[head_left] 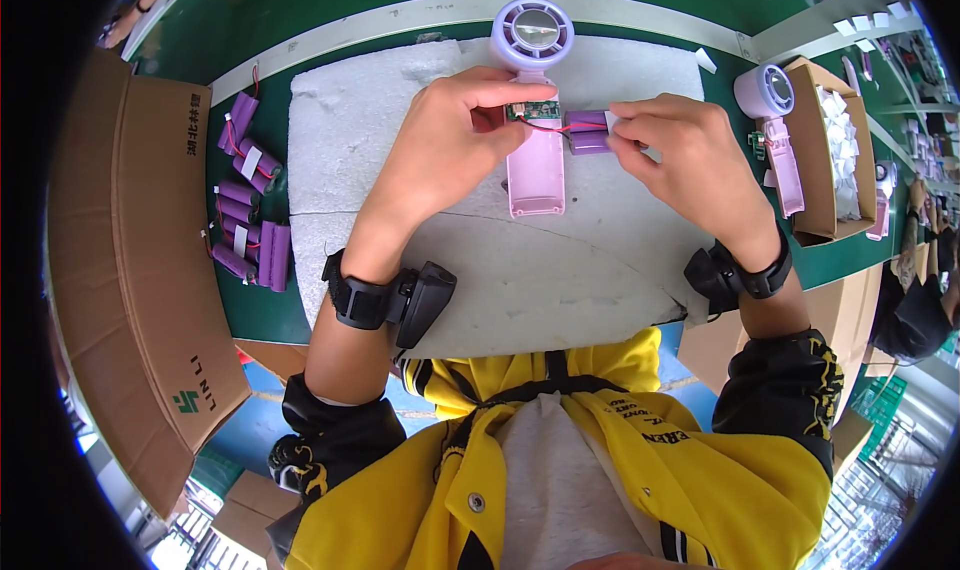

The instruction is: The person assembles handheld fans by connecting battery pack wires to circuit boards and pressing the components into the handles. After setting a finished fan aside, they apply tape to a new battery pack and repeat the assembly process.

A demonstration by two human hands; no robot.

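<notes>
A handheld fan with a round lilac head (532, 32) lies on the foam sheet, its pink handle shell (536, 180) open toward me. Across the upper part of the handle sits a green circuit board (535, 111). My left hand (440, 145) is closed on this board, thumb at its lower edge and index finger along its top. Just right of the handle, my right hand (700, 150) pinches a purple battery pack (588, 133) at its right end, by a white patch. Red and black wires (547, 127) run between pack and board.
Several purple battery packs (238, 205) lie left of the foam sheet (345, 120), beside a tall cardboard box (150, 260). On the right, another open fan (785, 170) stands near a carton (822, 185) of white pieces. A pale rail (400, 20) borders the far side.
</notes>
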